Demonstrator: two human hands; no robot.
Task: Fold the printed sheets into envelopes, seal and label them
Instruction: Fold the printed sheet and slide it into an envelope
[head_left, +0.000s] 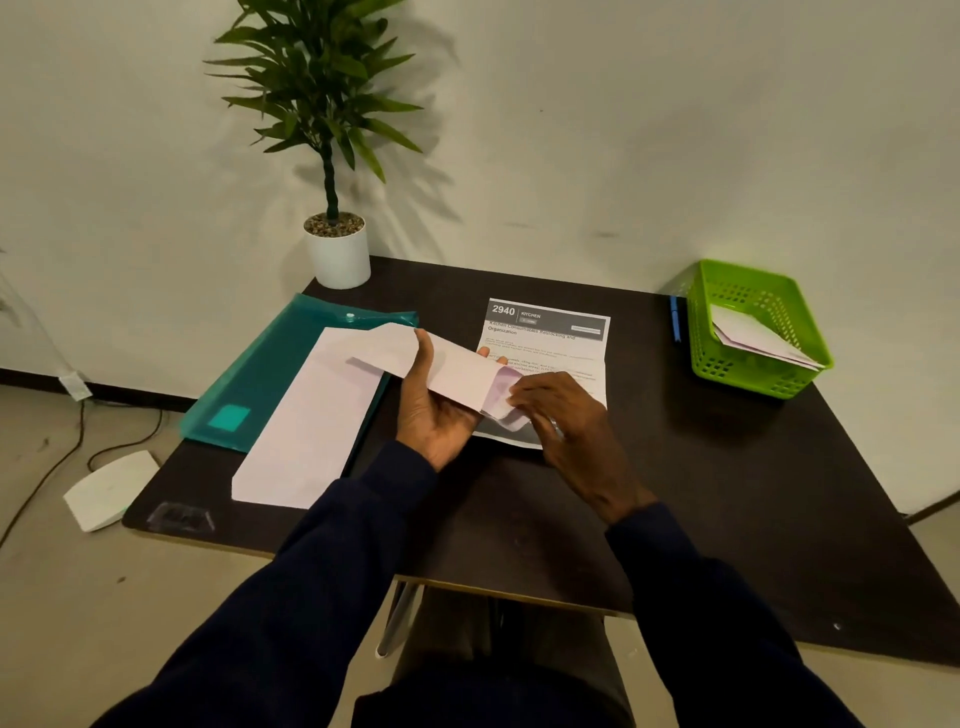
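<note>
Dark sleeves (332, 571) come in from the bottom edge, cut off by the frame. Left hand (434, 410) grips a white envelope (452, 366) above the table (727, 493), thumb on top, fingers curled underneath, tips just poking past the far edge. Right hand (558, 410) is at the envelope's open right end, fingertips pinched around the flap; exactly what they pinch is hard to tell, the flap hides it. Printed sheet (550, 338) lies flat on the table right behind the held envelope, header "2940 KITCHEN" readable, body text too small to read, lower part covered by both hands. Left of the held envelope: a stack of long white envelopes (311, 431) lying diagonally, near corner close to the table's front-left edge, far end resting on a teal plastic folder (270, 374) that runs along the left edge. Potted plant (332, 156) sits at the far-left corner against the wall. Green basket (758, 327) is well right of the held envelope, at the far-right corner, holding a few white envelopes; count unclear. Blue pen (674, 318) is just beside the basket's left wall, mostly hidden. Front-right part of the table is bare dark surface, open room there. White device (111, 488) on the floor, left of the table, with a cable.
</note>
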